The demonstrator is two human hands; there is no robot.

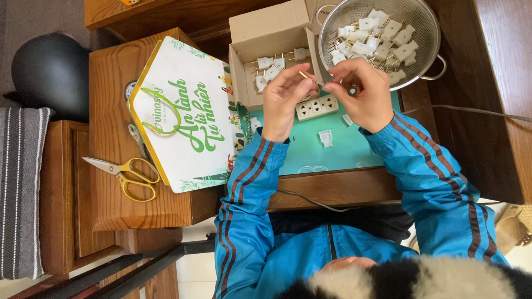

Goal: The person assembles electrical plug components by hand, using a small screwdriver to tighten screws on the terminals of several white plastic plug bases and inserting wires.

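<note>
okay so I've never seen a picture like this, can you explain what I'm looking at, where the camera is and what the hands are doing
One camera sits on a person's head, looking down at their own two hands; blue sleeves show below. The left hand pinches a thin brass pin. The right hand holds a small dark and red tool; its kind is unclear. Under them lie a white power strip and a loose white plug part on a teal mat. Behind stand a cardboard box and a metal colander, both holding white plugs. Scissors lie at left.

Perforated shiny metal colander [426, 33]; matt cardboard box [266, 27]; white plastic plugs [366, 41]; varnished wood desk [116, 166].
</note>
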